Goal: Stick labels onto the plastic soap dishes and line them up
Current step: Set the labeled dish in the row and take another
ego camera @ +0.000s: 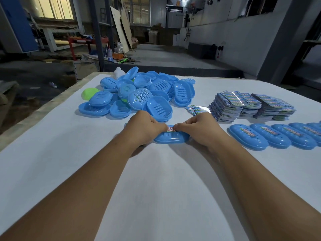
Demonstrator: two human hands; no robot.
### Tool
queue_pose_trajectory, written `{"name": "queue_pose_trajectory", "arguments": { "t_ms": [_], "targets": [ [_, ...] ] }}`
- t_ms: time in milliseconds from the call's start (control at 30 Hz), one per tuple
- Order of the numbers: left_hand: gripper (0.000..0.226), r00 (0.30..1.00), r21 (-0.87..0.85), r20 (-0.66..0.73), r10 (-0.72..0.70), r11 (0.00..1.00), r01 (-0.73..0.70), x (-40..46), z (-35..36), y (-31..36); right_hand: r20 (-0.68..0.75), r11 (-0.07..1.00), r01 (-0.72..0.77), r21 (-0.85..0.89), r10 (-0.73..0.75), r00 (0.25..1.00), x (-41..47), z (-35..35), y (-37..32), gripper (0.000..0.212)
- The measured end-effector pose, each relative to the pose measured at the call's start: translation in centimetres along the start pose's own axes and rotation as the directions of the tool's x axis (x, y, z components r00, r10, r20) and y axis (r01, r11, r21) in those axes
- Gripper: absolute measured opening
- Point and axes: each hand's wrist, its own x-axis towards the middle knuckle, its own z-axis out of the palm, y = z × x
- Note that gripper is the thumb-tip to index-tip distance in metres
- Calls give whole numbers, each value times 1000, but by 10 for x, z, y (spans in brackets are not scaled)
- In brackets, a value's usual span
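Note:
A blue plastic soap dish (171, 138) lies on the white table (156, 180) in front of me. A label (170, 128) with red print sits across its far side. My left hand (145, 126) and my right hand (198, 126) meet over the dish, fingers curled, each pinching an end of the label. A heap of unlabelled blue soap dishes (139, 94) lies behind my hands. To the right, a row of labelled blue dishes (278, 135) runs side by side toward the table's right edge.
Stacks of printed labels (250, 106) stand at the right, with a few loose ones (197, 108) beside them. A green dish (89, 93) and a white object (119, 73) lie at the heap's edge. Workshop floor and clutter lie beyond the table.

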Motion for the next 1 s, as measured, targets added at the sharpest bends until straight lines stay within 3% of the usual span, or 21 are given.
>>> {"name": "queue_pose_trajectory", "arguments": {
  "t_ms": [167,333,733,933,1000],
  "targets": [
    [33,999,120,-36,35,992,-30,-4,0,3,-2,998,36,-47,-36,999,0,1,1,32],
    [38,988,249,-125,88,967,-55,-9,4,6,-54,968,96,-232,-111,992,-2,4,-2,33],
    [29,912,610,-223,345,779,-145,-12,14,11,-162,791,135,-596,-283,945,-11,12,-9,32],
    [36,936,598,-194,293,792,-124,-11,12,5,-153,774,106,-624,-254,955,-16,14,-10,33],
    [31,941,557,-199,272,822,-120,-13,13,5,-105,813,184,-553,-287,952,-17,15,-7,32]
  ]
}}
